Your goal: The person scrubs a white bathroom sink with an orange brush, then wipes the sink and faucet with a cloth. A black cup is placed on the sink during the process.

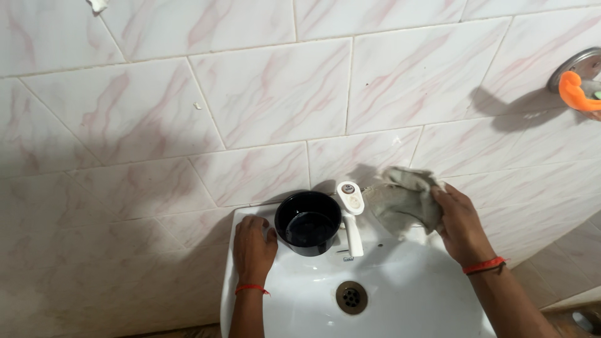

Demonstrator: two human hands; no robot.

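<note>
At the basin's far edge:
Right fingers (438, 199): curled tight into a bunched grey cloth (404, 200), thumb side toward the wall, so the cloth stays balled up as a pad and does not hang loose.
Cloth: pressed against the far right corner of the basin, just right of the tap (352, 216), touching the ledge where basin meets wall; it seems held there to rub that seam.
Right hand (460, 225): above the basin's right rim, wrist with a red thread band, arm coming in from the near right.
Left fingers (256, 226): together and flat, closed on nothing, resting on the basin's far left ledge just beside the black mug.
Left hand (253, 247): likely braced there as a prop; I cannot tell whether it touches the mug.
Mug (308, 222): black, upright, on the ledge between left hand and tap, its mouth open upward and dark inside.
Tap: white, spout pointing near, over the bowl.
Basin (400, 294): white, fixed to the wall, metal drain (351, 297) near its middle.
Wall (269, 94): pink-veined white tiles; an orange hook (576, 92) far right.
</note>
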